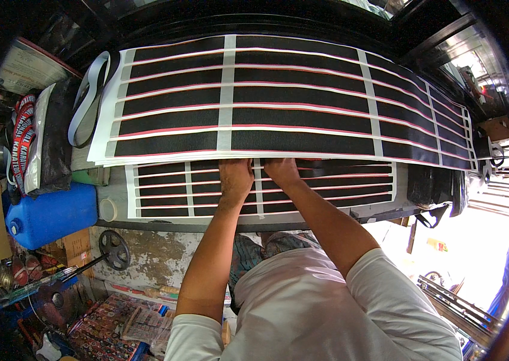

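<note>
Because the near edge of the upper striped sheets covers the fingers of the left hand and the right hand, we cannot tell whether these are apart, together or closed on anything. Both hands lie side by side over the lower striped sheet, which rests on the table, its far part out of sight beneath the upper ones. We judge that good handling calls for level, matched support along that edge, without creasing the layers or dragging one across another. We cannot count the layers above. Farther out, we find a black bundle at the right, its contents indiscernible, with glare washing out detail beyond.
</note>
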The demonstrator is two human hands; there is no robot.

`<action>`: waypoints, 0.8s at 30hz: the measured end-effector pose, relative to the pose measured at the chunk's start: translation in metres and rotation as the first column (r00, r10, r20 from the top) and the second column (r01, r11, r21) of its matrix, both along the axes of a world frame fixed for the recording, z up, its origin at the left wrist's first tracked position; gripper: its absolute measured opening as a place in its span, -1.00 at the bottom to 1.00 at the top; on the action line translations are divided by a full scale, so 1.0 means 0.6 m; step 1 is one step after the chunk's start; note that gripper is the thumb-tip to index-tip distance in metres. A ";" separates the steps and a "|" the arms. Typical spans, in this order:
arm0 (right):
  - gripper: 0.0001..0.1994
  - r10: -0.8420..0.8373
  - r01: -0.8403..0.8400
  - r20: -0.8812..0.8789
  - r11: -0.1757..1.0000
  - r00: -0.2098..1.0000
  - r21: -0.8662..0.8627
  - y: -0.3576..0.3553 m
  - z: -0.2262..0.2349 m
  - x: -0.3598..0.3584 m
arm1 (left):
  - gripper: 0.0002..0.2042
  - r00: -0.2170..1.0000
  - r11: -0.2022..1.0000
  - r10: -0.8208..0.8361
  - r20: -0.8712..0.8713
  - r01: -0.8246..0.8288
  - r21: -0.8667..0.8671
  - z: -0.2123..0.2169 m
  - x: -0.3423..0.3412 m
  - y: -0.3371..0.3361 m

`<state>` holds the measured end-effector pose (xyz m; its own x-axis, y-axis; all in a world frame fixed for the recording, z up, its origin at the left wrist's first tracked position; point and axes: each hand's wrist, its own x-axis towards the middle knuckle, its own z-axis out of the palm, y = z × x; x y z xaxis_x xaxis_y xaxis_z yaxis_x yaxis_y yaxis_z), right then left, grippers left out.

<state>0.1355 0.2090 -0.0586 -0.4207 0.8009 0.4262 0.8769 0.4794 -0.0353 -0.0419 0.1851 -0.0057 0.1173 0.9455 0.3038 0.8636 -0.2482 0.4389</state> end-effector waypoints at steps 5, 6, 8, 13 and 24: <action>-0.67 -0.042 -0.009 -0.163 0.955 0.986 -0.298 -0.034 0.086 -0.017 | -0.76 1.000 0.996 0.000 -0.006 0.000 -0.093 0.005 -0.004 -0.002; -0.64 -0.008 -0.034 -0.122 0.941 0.993 -0.338 -0.042 0.091 -0.016 | -0.76 1.000 0.999 -0.003 0.004 0.003 -0.050 0.005 -0.002 -0.001; -0.60 0.003 -0.057 -0.134 0.915 0.991 -0.399 -0.057 0.100 -0.014 | -0.78 1.000 1.000 -0.012 0.013 0.012 -0.010 0.013 0.002 0.000; -0.57 -0.056 -0.032 -0.195 0.905 0.979 -0.424 -0.074 0.108 -0.009 | -0.77 0.998 0.990 -0.043 0.047 0.049 -0.133 0.020 0.002 -0.007; -0.61 -0.115 -0.003 -0.222 0.882 0.968 -0.471 -0.064 0.109 -0.002 | -0.68 0.962 0.970 -0.245 -0.121 0.241 -0.040 -0.020 -0.013 -0.025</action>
<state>0.1341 0.1703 0.0070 -0.3036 0.9494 0.0805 0.8385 0.3064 -0.4506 -0.0497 0.1703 -0.0176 0.3796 0.8908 0.2496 0.8265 -0.4478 0.3410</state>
